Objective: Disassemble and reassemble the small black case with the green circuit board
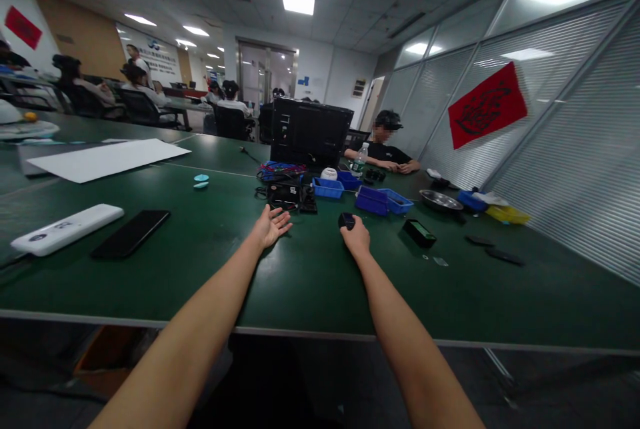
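My left hand rests palm up over the green table, fingers spread, with nothing in it. Just beyond its fingertips lies a black power adapter in a tangle of cables. My right hand is closed around a small black box-like object, partly hidden by the fingers; its exact kind I cannot make out. To the right of that hand sits an open black box with a green inside. Beyond both hands stand a blue bin and a darker blue bin.
A black monitor stands at the back, near a white ball and a water bottle. On the left are a phone, a white power strip-like device and a white sheet. A metal bowl lies right; a person sits beyond.
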A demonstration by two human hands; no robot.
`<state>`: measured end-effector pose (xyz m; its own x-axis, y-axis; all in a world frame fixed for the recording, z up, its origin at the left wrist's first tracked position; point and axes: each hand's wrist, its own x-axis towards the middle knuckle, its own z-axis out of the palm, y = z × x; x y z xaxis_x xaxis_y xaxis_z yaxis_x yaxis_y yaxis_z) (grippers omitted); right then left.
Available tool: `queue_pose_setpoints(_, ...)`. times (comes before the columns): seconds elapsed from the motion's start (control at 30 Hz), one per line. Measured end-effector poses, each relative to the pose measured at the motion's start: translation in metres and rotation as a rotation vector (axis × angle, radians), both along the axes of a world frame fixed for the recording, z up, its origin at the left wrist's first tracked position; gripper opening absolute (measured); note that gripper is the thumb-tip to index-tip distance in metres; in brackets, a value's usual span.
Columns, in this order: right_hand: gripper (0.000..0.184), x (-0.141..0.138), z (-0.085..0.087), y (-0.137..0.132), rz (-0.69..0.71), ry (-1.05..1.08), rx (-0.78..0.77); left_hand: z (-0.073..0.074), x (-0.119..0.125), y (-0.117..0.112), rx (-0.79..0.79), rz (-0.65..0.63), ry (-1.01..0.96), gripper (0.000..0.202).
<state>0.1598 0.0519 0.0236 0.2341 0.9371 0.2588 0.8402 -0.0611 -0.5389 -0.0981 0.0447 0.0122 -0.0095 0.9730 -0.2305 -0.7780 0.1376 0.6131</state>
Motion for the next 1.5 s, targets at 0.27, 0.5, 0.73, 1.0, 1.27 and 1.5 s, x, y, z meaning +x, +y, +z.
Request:
queue_pose_setpoints(0.27, 0.053, 0.029, -0.001, 0.009, -0.116, -0.074, -0.03, 0.0, -0.001, -0.004, 0.01, -0.02, 0.021, 0.025)
queue_pose_setpoints(0.5, 0.053, 0.032, 0.002, 0.007, -0.146, -0.07, -0.059, 0.004, -0.007, -0.006, -0.072, 0.05, -0.092, 0.023)
queue_pose_setpoints(0.73, 0.055, 0.036, 0.003, 0.01, -0.135, -0.066, -0.097, 0.017, -0.019, -0.007, -0.13, 0.215, -0.198, 0.024)
queue_pose_setpoints(1.0, 0.058, 0.038, 0.005, 0.009, -0.159, -0.065, -0.115, 0.017, -0.019, -0.01, -0.135, 0.239, -0.175, 0.025)
queue_pose_setpoints(1.27, 0.062, 0.046, 0.005, 0.012, -0.193, -0.091, -0.125, 0.016, -0.019, -0.009, -0.159, 0.27, -0.151, 0.025)
queue_pose_setpoints(1.5, 0.059, 0.053, 0.009, 0.009, -0.233, -0.136, -0.178, 0.019, -0.017, -0.014, -0.154, 0.25, -0.135, 0.025)
